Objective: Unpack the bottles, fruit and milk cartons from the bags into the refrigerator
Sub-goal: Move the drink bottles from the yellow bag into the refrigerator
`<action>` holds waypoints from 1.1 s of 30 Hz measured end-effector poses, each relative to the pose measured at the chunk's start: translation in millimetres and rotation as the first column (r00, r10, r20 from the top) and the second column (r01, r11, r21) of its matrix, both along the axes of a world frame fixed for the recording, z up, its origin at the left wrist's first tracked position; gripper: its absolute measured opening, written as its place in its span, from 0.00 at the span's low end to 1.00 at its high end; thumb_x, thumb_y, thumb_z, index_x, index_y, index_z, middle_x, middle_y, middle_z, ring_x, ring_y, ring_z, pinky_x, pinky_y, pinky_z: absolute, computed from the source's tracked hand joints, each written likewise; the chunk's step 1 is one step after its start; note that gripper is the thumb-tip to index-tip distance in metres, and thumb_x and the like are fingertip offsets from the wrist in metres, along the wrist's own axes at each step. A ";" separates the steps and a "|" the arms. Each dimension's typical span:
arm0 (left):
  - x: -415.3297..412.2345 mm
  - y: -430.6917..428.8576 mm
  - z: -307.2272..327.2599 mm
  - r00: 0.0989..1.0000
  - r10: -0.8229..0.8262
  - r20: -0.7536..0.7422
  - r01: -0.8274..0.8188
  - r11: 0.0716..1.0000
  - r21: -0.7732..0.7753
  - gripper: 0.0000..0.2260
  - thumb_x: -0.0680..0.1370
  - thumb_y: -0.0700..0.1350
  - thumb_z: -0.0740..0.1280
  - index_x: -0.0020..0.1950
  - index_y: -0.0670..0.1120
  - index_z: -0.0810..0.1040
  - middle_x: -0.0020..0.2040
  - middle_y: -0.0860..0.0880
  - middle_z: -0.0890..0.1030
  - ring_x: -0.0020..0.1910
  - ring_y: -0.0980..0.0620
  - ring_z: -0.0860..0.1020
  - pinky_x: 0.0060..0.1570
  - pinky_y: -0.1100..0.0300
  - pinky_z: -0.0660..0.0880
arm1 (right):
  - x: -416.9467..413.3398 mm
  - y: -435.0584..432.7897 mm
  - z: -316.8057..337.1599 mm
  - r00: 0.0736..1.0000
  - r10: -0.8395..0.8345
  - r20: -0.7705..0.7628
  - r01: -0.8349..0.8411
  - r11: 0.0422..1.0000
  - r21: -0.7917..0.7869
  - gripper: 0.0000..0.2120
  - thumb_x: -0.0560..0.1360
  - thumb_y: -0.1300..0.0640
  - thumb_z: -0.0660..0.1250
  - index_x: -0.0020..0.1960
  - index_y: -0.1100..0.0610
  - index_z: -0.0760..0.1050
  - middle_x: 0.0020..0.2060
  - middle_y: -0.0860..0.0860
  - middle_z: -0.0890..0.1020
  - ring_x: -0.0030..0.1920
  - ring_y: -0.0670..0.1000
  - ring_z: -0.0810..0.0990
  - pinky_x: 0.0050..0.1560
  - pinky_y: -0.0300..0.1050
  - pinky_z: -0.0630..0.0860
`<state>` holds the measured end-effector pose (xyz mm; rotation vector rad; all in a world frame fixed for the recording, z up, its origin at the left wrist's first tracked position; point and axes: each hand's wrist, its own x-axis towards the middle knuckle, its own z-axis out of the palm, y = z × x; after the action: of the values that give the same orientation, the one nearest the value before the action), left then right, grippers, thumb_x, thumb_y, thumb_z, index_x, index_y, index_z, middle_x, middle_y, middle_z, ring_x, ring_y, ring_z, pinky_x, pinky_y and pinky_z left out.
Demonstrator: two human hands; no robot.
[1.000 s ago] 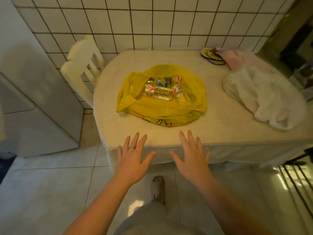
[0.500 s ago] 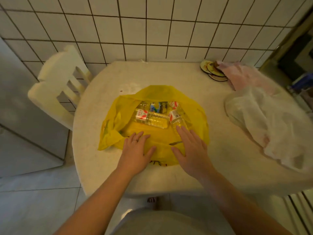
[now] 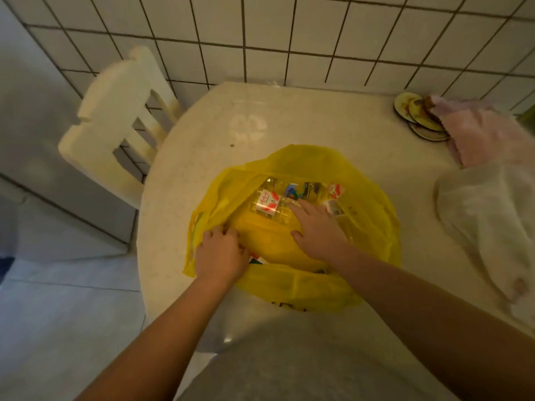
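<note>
1. A thin yellow plastic bag (image 3: 373,227) lies slumped and open on the round pale tabletop (image 3: 202,157), near the edge closest to the person.
2. The left hand (image 3: 223,254) grips the bag's left rim, its fingers (image 3: 228,231) curled into the bunched film.
3. The right hand (image 3: 317,227) reaches into the bag's mouth, palm down with the thumb spread out. Its straight fingers rest on a clear plastic bottle with a red-and-white label (image 3: 267,205), which lies on its side.
4. Small red-and-white cartons (image 3: 335,192) sit in the bag just beyond the right hand, packed beside the bottle. The other items there are too blurred to tell.
5. A translucent white plastic bag (image 3: 486,215) lies crumpled at the table's right edge, well apart from the yellow one.
6. A pale pink cloth (image 3: 480,134) touches a stack of round coasters (image 3: 417,117) by the white tiled wall (image 3: 318,39).
7. A white slatted chair (image 3: 115,123) stands between the table and the grey refrigerator (image 3: 34,134) on the left.
</note>
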<state>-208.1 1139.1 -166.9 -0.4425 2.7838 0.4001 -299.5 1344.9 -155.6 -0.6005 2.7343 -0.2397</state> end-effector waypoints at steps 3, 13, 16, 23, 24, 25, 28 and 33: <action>0.0 -4.7 3.0 0.991 0.131 0.020 -0.132 0.991 0.009 0.35 0.76 0.62 0.65 0.79 0.51 0.60 0.71 0.45 0.65 0.66 0.39 0.69 0.56 0.45 0.75 | -16.5 -14.9 -10.8 1.000 0.029 -0.008 -0.029 0.997 0.070 0.34 0.79 0.46 0.63 0.79 0.48 0.52 0.77 0.52 0.60 0.75 0.58 0.62 0.72 0.61 0.63; -6.0 -14.6 7.6 0.900 -0.405 0.159 0.421 0.903 -0.084 0.27 0.73 0.63 0.66 0.71 0.59 0.70 0.71 0.53 0.69 0.70 0.43 0.63 0.64 0.46 0.64 | -44.4 -23.7 -28.3 0.998 0.047 0.051 -0.056 0.982 0.182 0.38 0.73 0.53 0.73 0.76 0.53 0.55 0.65 0.58 0.72 0.63 0.60 0.74 0.57 0.54 0.73; -9.8 -11.9 -0.7 0.823 -0.508 0.252 0.553 0.818 -0.157 0.30 0.73 0.62 0.69 0.73 0.58 0.66 0.72 0.51 0.69 0.71 0.42 0.64 0.68 0.45 0.60 | -49.0 -24.3 -27.6 0.997 0.024 0.072 -0.034 0.989 0.144 0.33 0.71 0.52 0.75 0.69 0.55 0.61 0.62 0.58 0.74 0.60 0.59 0.76 0.55 0.53 0.74; -14.2 -7.1 -9.2 0.759 -0.588 0.278 0.645 0.739 -0.195 0.30 0.72 0.57 0.73 0.72 0.57 0.66 0.69 0.49 0.73 0.68 0.43 0.68 0.69 0.43 0.60 | -39.6 -12.6 -19.0 0.979 -0.100 0.180 0.104 0.994 -0.016 0.31 0.71 0.46 0.73 0.68 0.55 0.65 0.62 0.55 0.74 0.60 0.58 0.76 0.55 0.52 0.74; -13.5 -6.5 -8.1 0.759 -0.593 0.270 0.646 0.736 -0.202 0.30 0.72 0.56 0.73 0.71 0.57 0.66 0.68 0.49 0.73 0.68 0.42 0.68 0.68 0.43 0.61 | -36.7 -9.7 -15.9 0.973 -0.126 0.195 0.137 0.990 -0.041 0.30 0.70 0.45 0.72 0.67 0.55 0.67 0.61 0.54 0.75 0.59 0.57 0.76 0.55 0.52 0.75; -12.5 -5.4 -6.3 0.760 -0.594 0.262 0.646 0.735 -0.206 0.29 0.73 0.55 0.73 0.71 0.57 0.66 0.68 0.49 0.72 0.67 0.42 0.68 0.68 0.42 0.62 | -33.9 -6.1 -12.8 0.963 -0.158 0.217 0.176 0.982 -0.068 0.30 0.70 0.44 0.72 0.66 0.54 0.68 0.60 0.54 0.76 0.59 0.57 0.77 0.55 0.52 0.75; -10.1 -1.5 2.0 0.767 -0.594 0.242 0.640 0.737 -0.217 0.28 0.73 0.53 0.74 0.70 0.57 0.66 0.68 0.49 0.71 0.66 0.42 0.68 0.63 0.43 0.67 | -23.9 7.8 -0.7 0.937 -0.225 0.268 0.274 0.948 -0.163 0.28 0.70 0.42 0.72 0.66 0.51 0.69 0.57 0.51 0.78 0.55 0.55 0.78 0.54 0.52 0.77; -14.2 -4.0 29.3 0.758 -0.622 0.197 0.649 0.691 -0.319 0.23 0.74 0.56 0.72 0.67 0.56 0.71 0.64 0.50 0.75 0.62 0.44 0.72 0.59 0.48 0.70 | -5.4 29.3 18.8 0.872 -0.344 0.347 0.445 0.853 -0.272 0.29 0.67 0.41 0.74 0.61 0.51 0.68 0.50 0.49 0.78 0.49 0.54 0.80 0.49 0.56 0.80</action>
<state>-222.3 1135.1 -137.6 0.4514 2.7048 -0.3088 -305.0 1374.2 -136.8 -0.0503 2.5118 -0.8537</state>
